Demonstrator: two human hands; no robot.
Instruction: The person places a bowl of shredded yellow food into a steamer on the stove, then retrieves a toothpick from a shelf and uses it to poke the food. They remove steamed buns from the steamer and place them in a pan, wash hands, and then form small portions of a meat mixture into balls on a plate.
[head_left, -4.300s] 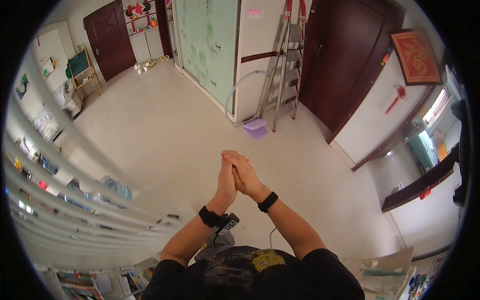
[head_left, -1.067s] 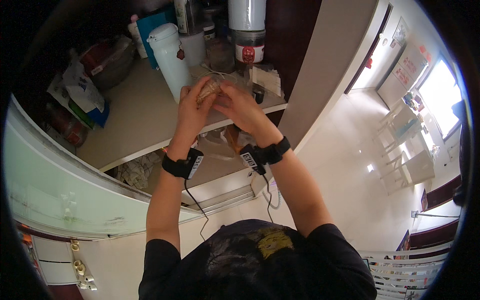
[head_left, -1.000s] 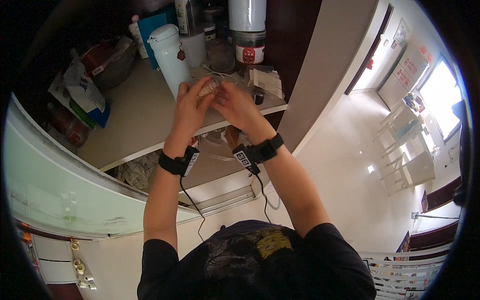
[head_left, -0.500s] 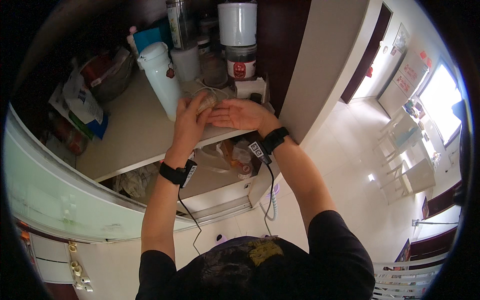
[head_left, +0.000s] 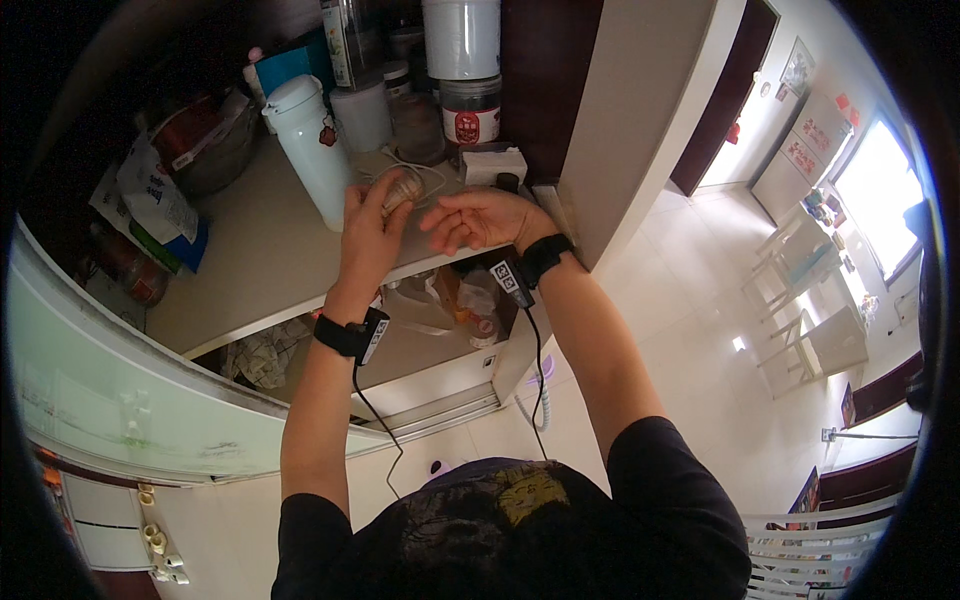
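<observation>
My left hand [head_left: 368, 232] is raised over a pale cupboard shelf [head_left: 250, 290] and grips a small tan, rounded object [head_left: 402, 187] between thumb and fingers. My right hand [head_left: 478, 217] hovers just right of it, palm down, fingers spread and holding nothing. Both wrists wear black bands with small devices and trailing wires. A tall white bottle with a red mark [head_left: 312, 145] stands upright directly left of my left hand.
Jars and canisters [head_left: 462, 70] crowd the back of the shelf, with a small white box [head_left: 494, 164] and a metal bowl [head_left: 205, 150] plus bags at the left. A lower shelf holds bags and a cloth. An open glass cupboard door [head_left: 110, 400] hangs at the lower left.
I have turned from an open room to this cupboard. Over the last second my right hand came off the small tan object and moved right, leaving it in my left hand.
</observation>
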